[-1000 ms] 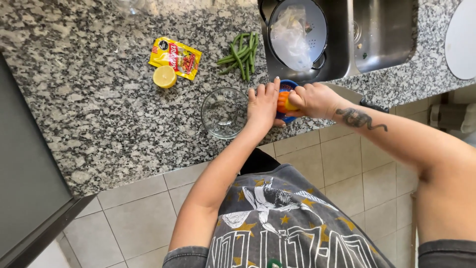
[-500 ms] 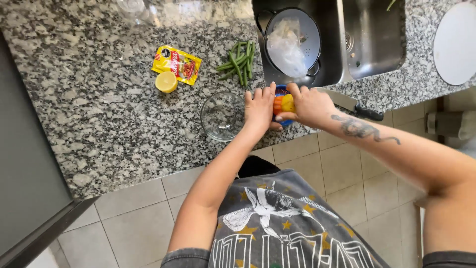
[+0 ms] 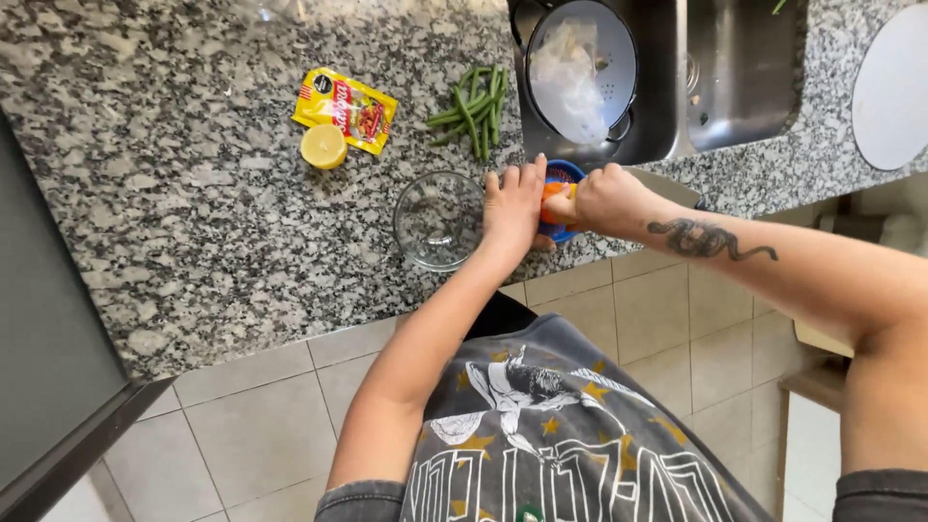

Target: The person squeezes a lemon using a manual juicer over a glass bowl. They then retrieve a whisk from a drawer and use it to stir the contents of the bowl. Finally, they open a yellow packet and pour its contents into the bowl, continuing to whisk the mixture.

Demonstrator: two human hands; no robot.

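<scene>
A blue grater (image 3: 564, 176) lies near the front edge of the granite counter (image 3: 193, 213). My left hand (image 3: 513, 203) rests flat against its left side and steadies it. My right hand (image 3: 604, 200) is closed on an orange piece of vegetable (image 3: 554, 190), pressed onto the grater. Most of the grater is hidden between the two hands. A clear glass bowl (image 3: 438, 219) stands just left of my left hand.
Half a lemon (image 3: 323, 146) and a yellow sachet (image 3: 346, 109) lie further back on the counter, with several green beans (image 3: 474, 114) beside them. A colander (image 3: 581, 70) sits in the steel sink (image 3: 735, 77). A white round board (image 3: 891, 87) lies at far right.
Both hands stay on the grater with the orange piece between them. The view has shifted slightly; the things on the counter have not moved.
</scene>
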